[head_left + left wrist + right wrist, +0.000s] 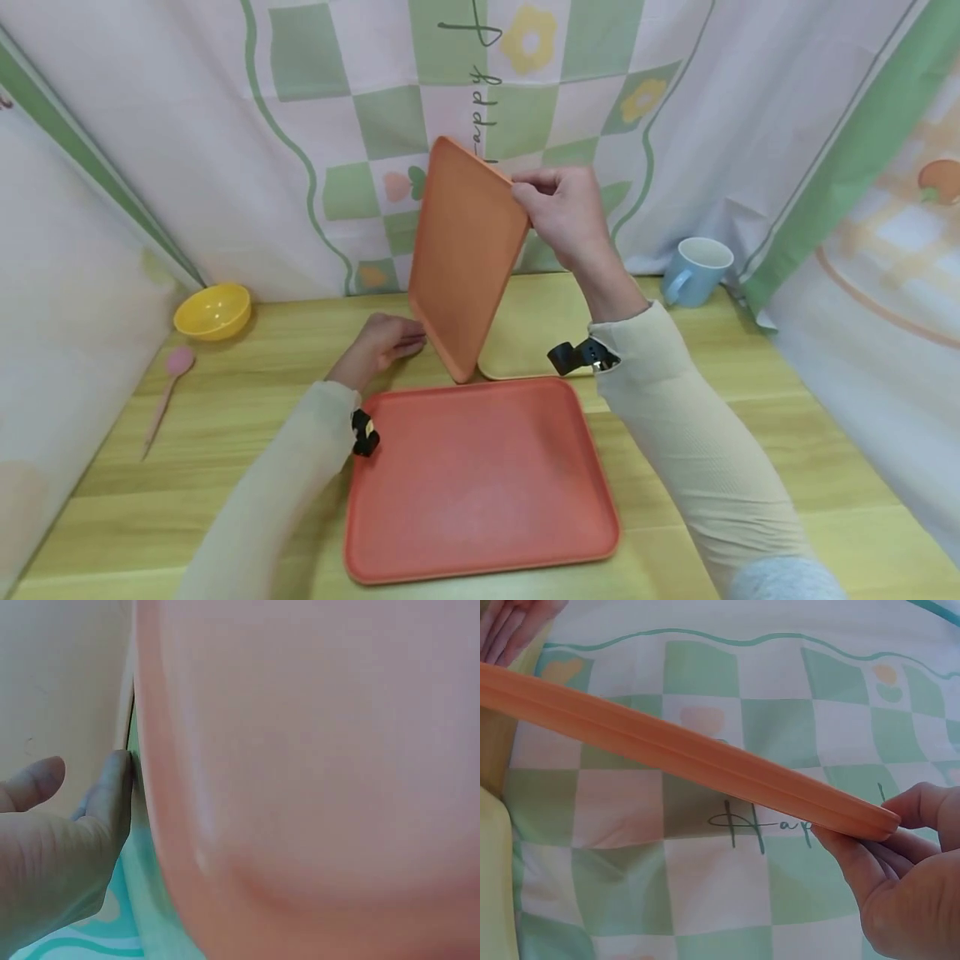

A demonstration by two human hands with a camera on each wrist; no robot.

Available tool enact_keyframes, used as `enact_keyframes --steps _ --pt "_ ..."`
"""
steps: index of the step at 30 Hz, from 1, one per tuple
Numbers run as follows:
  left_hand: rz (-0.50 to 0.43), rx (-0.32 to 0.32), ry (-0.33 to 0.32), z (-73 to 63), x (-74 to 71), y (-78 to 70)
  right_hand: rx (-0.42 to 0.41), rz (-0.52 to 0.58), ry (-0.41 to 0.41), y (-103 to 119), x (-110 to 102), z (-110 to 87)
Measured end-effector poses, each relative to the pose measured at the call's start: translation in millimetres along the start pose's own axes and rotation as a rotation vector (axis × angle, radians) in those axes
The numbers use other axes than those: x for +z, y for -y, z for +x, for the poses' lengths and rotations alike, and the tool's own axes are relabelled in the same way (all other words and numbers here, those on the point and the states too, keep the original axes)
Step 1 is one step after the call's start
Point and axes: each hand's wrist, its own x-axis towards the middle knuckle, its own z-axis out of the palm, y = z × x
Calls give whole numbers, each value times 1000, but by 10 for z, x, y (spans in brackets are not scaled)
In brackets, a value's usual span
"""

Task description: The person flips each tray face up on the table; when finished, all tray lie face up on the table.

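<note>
An orange tray (468, 258) stands tilted on its edge behind the red tray. My right hand (566, 212) pinches its upper right corner between thumb and fingers, as the right wrist view confirms with the hand (911, 862) at the end of the orange rim (705, 761). Low on the other side, my left hand (382, 342) has its fingers extended against the orange tray's lower left edge. In the left wrist view those fingers (112, 787) lie nearly straight. Flat in front is the red tray (480, 483). Partly hidden behind the orange one lies a yellow tray (536, 321).
A yellow bowl (213, 312) stands at the back left, with a pink-headed spoon-like utensil (180, 361) near it. At the back right is a blue mug (696, 273). A checked curtain (375, 108) hangs behind the wooden table (750, 450).
</note>
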Motion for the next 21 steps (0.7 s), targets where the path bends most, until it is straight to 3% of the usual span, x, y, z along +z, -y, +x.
enact_keyframes --steps 7,12,16,21 --pt "14 45 13 -30 -97 37 83 104 -43 -109 -5 16" --pt "3 34 -6 -105 -170 -6 128 209 -63 -174 -13 17" --pt "-18 16 -55 -90 -237 -16 154 312 -78 -238 -10 15" --pt "-109 49 -115 -102 -350 -24 173 404 -84 -334 5 15"
